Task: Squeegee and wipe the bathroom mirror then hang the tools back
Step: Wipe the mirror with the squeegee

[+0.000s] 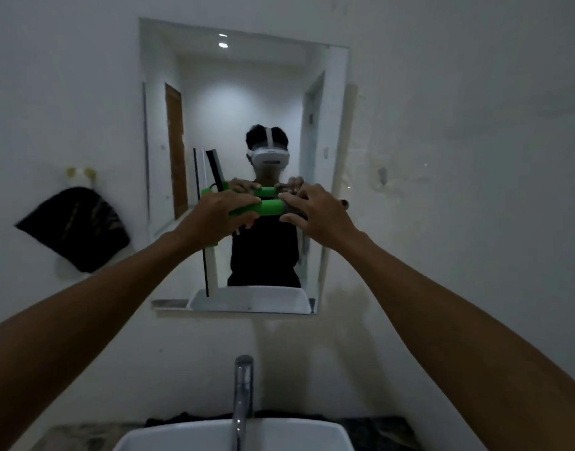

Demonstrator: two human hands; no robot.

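Note:
A frameless rectangular mirror (234,92) hangs on the white wall above the sink. Both my hands hold a squeegee with a green handle (268,207) lying level in front of the glass. My left hand (219,213) grips the handle's left part near the head. My right hand (315,213) grips its right end. The squeegee's long black and white blade (208,268) stands upright against the left part of the mirror, partly hidden by my left hand. A dark cloth (76,227) hangs from a wall hook (82,174) left of the mirror.
A white basin (182,437) with a chrome tap (242,395) sits directly below me, on a dark mottled counter. The mirror reflects a person in a headset, a wooden door and a corridor. The wall right of the mirror is stained.

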